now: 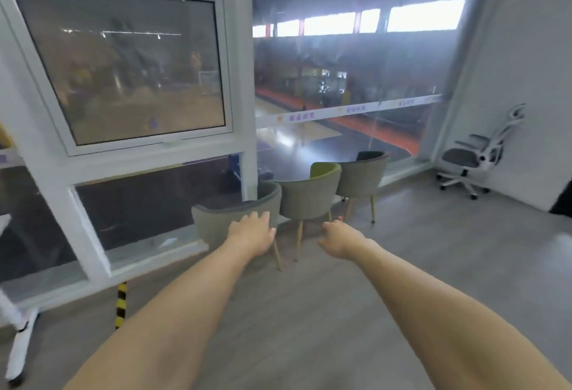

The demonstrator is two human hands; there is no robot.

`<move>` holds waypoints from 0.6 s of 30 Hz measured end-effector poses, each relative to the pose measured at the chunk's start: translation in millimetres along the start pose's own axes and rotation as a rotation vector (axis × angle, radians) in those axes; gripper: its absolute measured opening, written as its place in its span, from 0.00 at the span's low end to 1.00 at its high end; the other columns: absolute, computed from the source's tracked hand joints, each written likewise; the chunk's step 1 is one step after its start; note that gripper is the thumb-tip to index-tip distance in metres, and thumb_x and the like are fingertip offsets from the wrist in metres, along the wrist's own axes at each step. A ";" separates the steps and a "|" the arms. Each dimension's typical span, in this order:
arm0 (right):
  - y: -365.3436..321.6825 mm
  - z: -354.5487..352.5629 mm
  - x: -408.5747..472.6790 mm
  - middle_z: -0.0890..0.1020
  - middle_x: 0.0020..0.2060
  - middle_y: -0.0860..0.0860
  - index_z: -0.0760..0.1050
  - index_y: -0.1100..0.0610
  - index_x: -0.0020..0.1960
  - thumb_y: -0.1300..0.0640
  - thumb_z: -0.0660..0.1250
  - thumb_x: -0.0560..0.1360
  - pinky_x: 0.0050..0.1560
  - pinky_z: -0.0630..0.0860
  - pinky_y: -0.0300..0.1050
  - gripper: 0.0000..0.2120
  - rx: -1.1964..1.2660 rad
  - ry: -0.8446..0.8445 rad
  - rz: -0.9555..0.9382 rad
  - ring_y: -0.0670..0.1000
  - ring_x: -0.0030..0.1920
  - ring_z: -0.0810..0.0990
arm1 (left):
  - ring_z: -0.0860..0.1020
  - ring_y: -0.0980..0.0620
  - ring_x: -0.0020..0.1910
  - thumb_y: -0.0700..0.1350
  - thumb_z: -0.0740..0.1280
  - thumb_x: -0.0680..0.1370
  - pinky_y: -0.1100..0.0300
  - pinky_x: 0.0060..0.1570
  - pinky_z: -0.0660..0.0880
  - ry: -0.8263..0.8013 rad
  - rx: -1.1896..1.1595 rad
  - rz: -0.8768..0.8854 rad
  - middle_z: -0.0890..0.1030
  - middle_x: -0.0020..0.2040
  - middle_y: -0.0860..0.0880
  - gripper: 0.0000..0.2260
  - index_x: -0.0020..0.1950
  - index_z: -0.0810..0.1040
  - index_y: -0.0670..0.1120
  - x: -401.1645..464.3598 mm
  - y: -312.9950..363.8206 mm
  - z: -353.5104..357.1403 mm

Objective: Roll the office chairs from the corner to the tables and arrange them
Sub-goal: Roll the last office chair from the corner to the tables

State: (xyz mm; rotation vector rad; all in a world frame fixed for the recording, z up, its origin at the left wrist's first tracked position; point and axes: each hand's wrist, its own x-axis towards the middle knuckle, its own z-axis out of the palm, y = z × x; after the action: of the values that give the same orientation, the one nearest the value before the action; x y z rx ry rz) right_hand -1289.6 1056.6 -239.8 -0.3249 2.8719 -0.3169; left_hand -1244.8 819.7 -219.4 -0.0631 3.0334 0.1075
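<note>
While my left hand (pixel 252 232) and right hand (pixel 339 239) reach forward empty, fingers loose, the white office chair (pixel 478 154) stands upright in the right corner, seat facing left onto bare floor (pixel 402 250).

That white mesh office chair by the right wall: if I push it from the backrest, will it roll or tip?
The white mesh office chair will probably roll readily: it stands on a star base with casters on smooth grey floor. Its tall, reclined backrest suggests that a high push might rock it, so push lower down. It looks fairly light, being mostly open frame.
</note>
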 end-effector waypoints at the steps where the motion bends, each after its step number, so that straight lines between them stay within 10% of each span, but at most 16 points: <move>1: 28.0 -13.2 -0.3 0.75 0.67 0.55 0.73 0.51 0.71 0.42 0.61 0.78 0.65 0.75 0.58 0.25 0.011 0.021 0.041 0.61 0.69 0.74 | 0.68 0.40 0.74 0.59 0.53 0.85 0.42 0.68 0.69 -0.001 0.016 0.037 0.67 0.77 0.42 0.27 0.81 0.59 0.49 16.1 28.3 -5.7; 18: 416.3 -267.7 101.0 0.70 0.75 0.53 0.67 0.51 0.77 0.42 0.60 0.83 0.69 0.72 0.56 0.25 -0.019 0.266 0.555 0.58 0.72 0.72 | 0.69 0.39 0.72 0.61 0.56 0.84 0.40 0.66 0.70 0.123 -0.075 0.533 0.67 0.76 0.43 0.27 0.79 0.62 0.49 359.0 442.1 -129.5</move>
State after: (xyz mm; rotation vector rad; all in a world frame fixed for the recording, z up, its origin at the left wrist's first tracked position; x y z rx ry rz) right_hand -1533.2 1478.3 -105.5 0.5472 3.0611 -0.2393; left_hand -1634.9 1237.4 -99.1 0.7584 3.0776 0.2663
